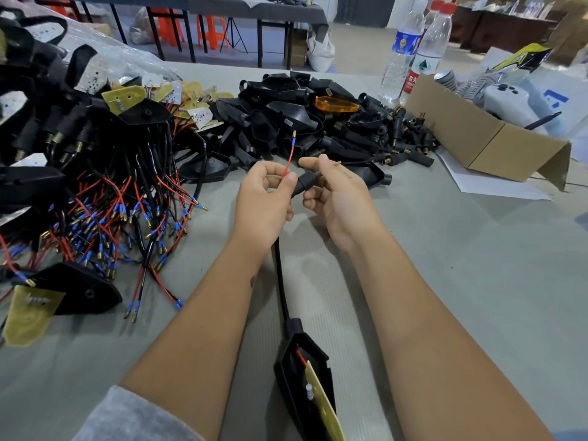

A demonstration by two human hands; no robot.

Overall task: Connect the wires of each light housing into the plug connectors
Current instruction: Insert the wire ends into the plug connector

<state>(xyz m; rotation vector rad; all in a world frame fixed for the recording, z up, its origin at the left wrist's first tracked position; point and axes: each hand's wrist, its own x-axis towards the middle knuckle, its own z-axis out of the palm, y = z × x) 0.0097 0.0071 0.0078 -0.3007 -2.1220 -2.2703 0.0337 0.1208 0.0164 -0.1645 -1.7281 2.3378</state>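
Note:
A black light housing [296, 361] with a yellow circuit board [321, 405] lies near me between my forearms. Its black sleeved cable [281, 281] runs up into my hands. My left hand [264, 198] pinches the red wire [289, 160], whose blue and brass tip [294, 135] points upward. My right hand [337, 198] holds a black plug connector [304, 183] by thumb and fingers, right beside the left hand's fingertips. A thin brass-tipped wire end [338, 163] sticks out past my right index finger.
A heap of wired housings [95, 186] with red, black and blue-tipped leads fills the left. Bare black housings and connectors [318, 116] are piled at the back centre, with an orange lens [336, 104]. A cardboard box [486, 138] and water bottles [413, 49] stand back right.

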